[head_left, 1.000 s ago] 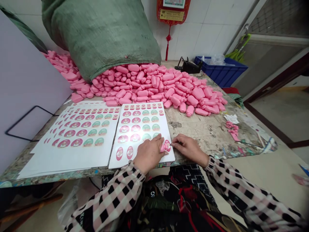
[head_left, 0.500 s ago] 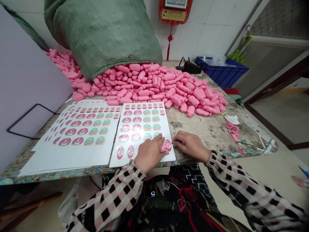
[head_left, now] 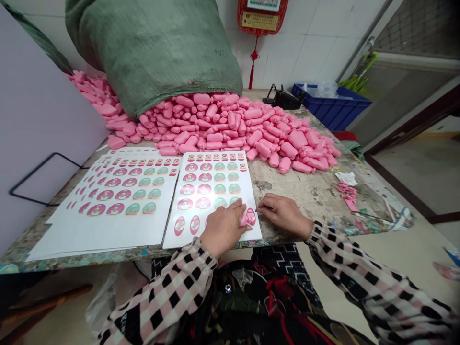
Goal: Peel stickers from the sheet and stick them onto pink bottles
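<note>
Left hand, closed on a small pink plastic bottle-shaped piece point(head_left: 246, 219), at the near right corner of a white sticker sheet point(head_left: 247, 187).
From my left hand point(head_left: 221, 230), clockwise hours: at nine to ten, a fanned stack of white paper sheets with pink and green labels point(head_left: 89, 235); underneath, the single sheet, flat; at twelve, a heap of pink bottle-shaped pieces point(head_left: 215, 136); at two to three, the held piece, between thumb and fingers, touching or just above an oval pink label; at three, my right hand point(head_left: 283, 213), fingertips together on what seems a thin dark sliver, just beside the sheet's edge. In hand, I judge: fine work where piece and label meet. Next move calls for: steady left grip, flat sheet, light right fingertips.
</note>
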The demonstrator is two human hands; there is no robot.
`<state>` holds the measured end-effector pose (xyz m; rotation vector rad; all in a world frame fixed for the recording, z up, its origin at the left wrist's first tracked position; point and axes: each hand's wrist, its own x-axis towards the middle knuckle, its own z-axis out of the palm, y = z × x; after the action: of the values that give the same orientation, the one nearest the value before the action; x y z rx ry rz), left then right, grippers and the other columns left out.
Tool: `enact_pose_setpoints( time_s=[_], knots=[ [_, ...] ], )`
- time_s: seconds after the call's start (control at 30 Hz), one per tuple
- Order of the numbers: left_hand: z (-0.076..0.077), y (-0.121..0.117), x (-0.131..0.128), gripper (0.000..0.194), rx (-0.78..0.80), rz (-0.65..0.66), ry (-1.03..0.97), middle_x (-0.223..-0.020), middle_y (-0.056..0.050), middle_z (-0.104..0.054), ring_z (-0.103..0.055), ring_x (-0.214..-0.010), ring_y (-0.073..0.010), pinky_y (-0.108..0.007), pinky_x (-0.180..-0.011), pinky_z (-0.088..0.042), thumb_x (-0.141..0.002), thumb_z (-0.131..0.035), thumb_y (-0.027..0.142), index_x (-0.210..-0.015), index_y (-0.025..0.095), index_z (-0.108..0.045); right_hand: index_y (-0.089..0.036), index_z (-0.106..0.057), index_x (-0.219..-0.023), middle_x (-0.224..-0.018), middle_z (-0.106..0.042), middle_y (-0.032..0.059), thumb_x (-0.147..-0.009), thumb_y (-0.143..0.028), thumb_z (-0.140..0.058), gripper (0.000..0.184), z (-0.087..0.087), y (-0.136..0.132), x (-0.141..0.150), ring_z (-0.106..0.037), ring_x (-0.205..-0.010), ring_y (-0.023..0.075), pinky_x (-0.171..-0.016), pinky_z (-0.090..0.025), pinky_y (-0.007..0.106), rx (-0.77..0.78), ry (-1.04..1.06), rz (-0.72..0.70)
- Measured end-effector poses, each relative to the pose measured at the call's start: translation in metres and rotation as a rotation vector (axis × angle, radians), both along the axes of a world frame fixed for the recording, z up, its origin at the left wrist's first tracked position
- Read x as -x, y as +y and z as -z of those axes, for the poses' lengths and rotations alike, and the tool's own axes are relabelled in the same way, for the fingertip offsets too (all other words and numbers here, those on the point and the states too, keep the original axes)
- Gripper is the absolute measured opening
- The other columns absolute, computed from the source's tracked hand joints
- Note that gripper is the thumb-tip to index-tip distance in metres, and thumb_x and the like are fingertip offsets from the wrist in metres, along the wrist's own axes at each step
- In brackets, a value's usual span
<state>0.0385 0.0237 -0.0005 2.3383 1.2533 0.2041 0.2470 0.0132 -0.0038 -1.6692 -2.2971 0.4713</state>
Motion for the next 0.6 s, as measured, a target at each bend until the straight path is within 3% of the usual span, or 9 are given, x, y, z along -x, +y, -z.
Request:
enact_pose_setpoints(
  time_s=[0.17,0.3,0.43,0.6],
  knots=[
    [-0.003,0.001,-0.001,0.053,-0.036,0.029,0.100,-0.141,-0.002,-0.039,-0.054,-0.103,-0.0308,-0.042,-0.083,-0.042,-0.078,-0.054,0.048,-0.127,0.029,-0.048,-0.023,-0.064,-0.084,-0.085,-0.062,0.0000,-0.084,-0.033,-0.051,0.016,0.011,0.001,-0.002,-0.057,-0.078,0.0134,-0.068,-0.039,0.025,0.060,0.139,0.081],
    [-0.003,0.001,-0.001,0.056,-0.083,0.053,0.192,-0.143,0.002,-0.037,-0.056,-0.104,-0.0274,-0.040,-0.080,-0.046,-0.077,-0.053,0.051,-0.129,0.030,-0.044,-0.022,-0.063,-0.082,-0.083,-0.062,0.0002,-0.084,-0.032,-0.051,0.015,0.021,-0.008,0.003,-0.057,-0.078,0.0140,-0.068,-0.040,0.025,0.007,0.218,0.207],
    [-0.002,0.002,-0.001,0.056,-0.119,0.061,0.213,-0.142,0.003,-0.038,-0.057,-0.102,-0.0262,-0.038,-0.078,-0.047,-0.077,-0.052,0.052,-0.128,0.030,-0.045,-0.024,-0.062,-0.086,-0.083,-0.061,0.0004,-0.086,-0.031,-0.047,0.016,0.023,-0.015,0.009,-0.056,-0.077,0.0139,-0.068,-0.039,0.025,-0.104,0.155,0.242],
    [-0.003,0.002,-0.002,0.055,-0.129,0.055,0.225,-0.142,0.004,-0.038,-0.057,-0.101,-0.0259,-0.037,-0.077,-0.047,-0.077,-0.052,0.052,-0.128,0.031,-0.045,-0.023,-0.062,-0.086,-0.084,-0.060,0.0008,-0.088,-0.030,-0.046,0.018,0.016,-0.011,0.011,-0.056,-0.078,0.0132,-0.065,-0.037,0.024,-0.144,0.006,0.162]
  ],
)
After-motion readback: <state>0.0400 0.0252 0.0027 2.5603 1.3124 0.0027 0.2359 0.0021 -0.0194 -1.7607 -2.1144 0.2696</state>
